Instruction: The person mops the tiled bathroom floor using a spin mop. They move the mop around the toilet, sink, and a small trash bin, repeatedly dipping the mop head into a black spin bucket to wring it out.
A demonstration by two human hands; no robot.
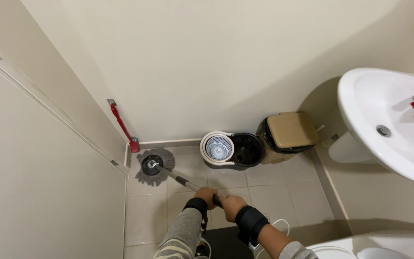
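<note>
Both hands grip the mop handle [184, 181]. The left hand [206, 196] is closed around the shaft, and the right hand [232, 205] is wrapped around it just beside, touching the left, nearer the body. Ahead of the hands and to their left, the grey mop head [155, 166] lies flat on the tiled floor [274, 192], pushed into the corner near the door frame, close below a red brush [122, 125] leaning on the wall. Ahead and slightly right of the hands stands the spin bucket [232, 149], with a lidded bin [288, 134] beside it. Judging by this, mopping is under way at the far corner; the tiles look dry and matte, so most of the floor seems left to wipe.
</note>
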